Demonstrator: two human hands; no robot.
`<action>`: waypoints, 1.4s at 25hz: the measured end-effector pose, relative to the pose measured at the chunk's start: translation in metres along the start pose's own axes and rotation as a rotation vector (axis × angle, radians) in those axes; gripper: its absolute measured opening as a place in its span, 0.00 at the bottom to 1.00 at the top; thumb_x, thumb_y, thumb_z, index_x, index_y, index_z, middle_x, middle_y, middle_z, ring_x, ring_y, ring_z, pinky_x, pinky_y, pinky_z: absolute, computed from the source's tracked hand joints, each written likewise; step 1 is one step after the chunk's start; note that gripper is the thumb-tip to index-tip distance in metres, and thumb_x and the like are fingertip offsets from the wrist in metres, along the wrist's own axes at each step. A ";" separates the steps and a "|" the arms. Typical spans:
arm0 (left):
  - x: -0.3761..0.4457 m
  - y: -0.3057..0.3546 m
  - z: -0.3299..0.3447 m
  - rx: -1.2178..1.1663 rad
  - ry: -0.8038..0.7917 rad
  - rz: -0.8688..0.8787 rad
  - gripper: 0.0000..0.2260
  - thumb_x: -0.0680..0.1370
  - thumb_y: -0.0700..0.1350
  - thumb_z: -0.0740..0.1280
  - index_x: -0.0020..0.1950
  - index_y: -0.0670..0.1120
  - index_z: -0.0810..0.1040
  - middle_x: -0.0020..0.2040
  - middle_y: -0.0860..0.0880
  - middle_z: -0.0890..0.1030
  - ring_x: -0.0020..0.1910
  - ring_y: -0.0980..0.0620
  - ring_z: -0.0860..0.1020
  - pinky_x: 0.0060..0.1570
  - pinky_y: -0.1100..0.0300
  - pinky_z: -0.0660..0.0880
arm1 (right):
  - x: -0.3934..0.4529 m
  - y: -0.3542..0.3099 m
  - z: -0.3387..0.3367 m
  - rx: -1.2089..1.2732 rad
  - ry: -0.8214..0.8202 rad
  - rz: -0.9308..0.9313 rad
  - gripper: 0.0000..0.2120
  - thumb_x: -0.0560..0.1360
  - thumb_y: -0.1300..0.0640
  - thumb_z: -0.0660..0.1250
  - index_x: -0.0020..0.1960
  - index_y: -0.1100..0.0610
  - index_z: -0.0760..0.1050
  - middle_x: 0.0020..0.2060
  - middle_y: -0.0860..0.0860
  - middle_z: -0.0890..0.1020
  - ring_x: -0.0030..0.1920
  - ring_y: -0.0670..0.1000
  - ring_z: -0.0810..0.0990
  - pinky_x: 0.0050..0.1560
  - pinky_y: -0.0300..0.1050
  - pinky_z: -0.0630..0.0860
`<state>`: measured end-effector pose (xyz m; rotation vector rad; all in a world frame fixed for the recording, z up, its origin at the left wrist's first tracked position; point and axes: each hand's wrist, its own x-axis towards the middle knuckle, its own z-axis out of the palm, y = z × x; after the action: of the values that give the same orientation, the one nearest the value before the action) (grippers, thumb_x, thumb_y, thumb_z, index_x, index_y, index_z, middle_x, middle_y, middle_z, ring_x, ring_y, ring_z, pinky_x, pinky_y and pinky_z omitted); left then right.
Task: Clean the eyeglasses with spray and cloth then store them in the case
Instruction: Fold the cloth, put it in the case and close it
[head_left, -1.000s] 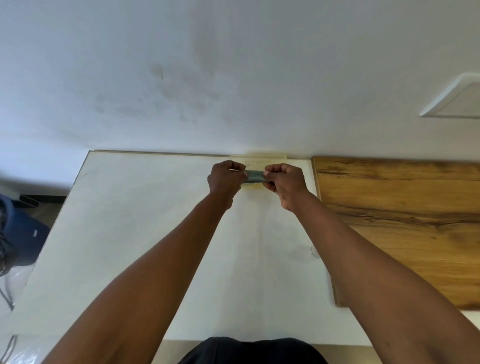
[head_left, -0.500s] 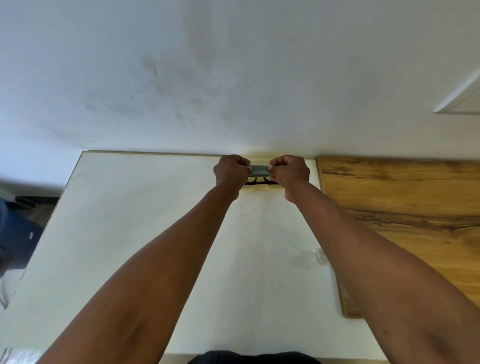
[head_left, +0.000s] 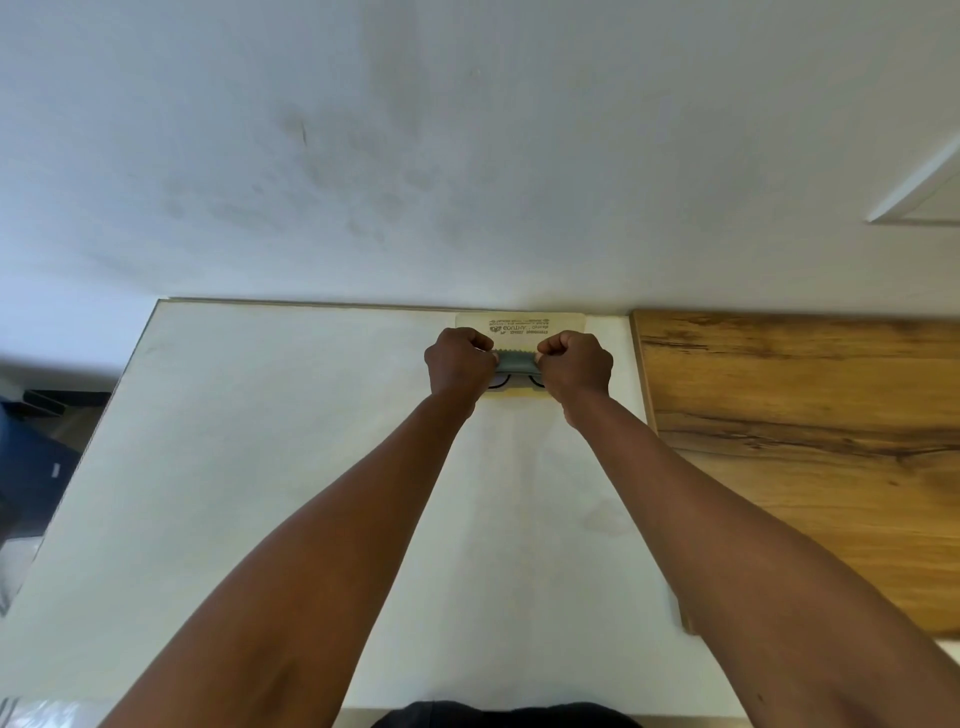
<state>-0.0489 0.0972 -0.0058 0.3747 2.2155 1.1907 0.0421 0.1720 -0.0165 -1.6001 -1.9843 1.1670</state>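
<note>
Both fists, left hand (head_left: 457, 364) and right hand (head_left: 576, 366), pinch a grey cloth (head_left: 516, 359) taut, their grip largely hiding the eyeglasses (head_left: 497, 383) beneath.

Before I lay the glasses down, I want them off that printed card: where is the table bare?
The white table is bare left of the left hand, out to its left edge, and between the forearms toward you. The wooden board at right is bare too. It is crowded only at the far edge, where both hands hold the cloth over the card.
</note>
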 end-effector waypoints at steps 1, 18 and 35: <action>-0.001 -0.002 0.000 -0.009 0.000 -0.008 0.05 0.71 0.35 0.69 0.45 0.40 0.80 0.50 0.39 0.80 0.48 0.41 0.79 0.43 0.57 0.78 | -0.001 0.002 0.000 -0.006 0.002 -0.012 0.06 0.71 0.65 0.68 0.47 0.62 0.80 0.48 0.58 0.83 0.51 0.56 0.79 0.53 0.50 0.78; -0.002 -0.007 -0.006 -0.083 -0.039 -0.034 0.03 0.70 0.35 0.70 0.40 0.43 0.80 0.42 0.45 0.80 0.40 0.46 0.77 0.32 0.63 0.73 | 0.021 -0.014 -0.016 -0.453 -0.074 -0.324 0.17 0.79 0.57 0.59 0.67 0.54 0.68 0.66 0.60 0.66 0.66 0.62 0.63 0.62 0.52 0.67; -0.001 -0.037 -0.015 -0.447 0.073 -0.319 0.08 0.75 0.34 0.65 0.53 0.39 0.80 0.51 0.43 0.79 0.44 0.48 0.77 0.37 0.61 0.78 | -0.006 0.017 -0.015 -0.256 0.155 -0.494 0.13 0.77 0.66 0.59 0.58 0.61 0.77 0.52 0.60 0.78 0.53 0.61 0.75 0.47 0.48 0.72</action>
<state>-0.0558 0.0662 -0.0295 -0.1985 1.8986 1.4806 0.0648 0.1726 -0.0190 -1.1524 -2.3075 0.6040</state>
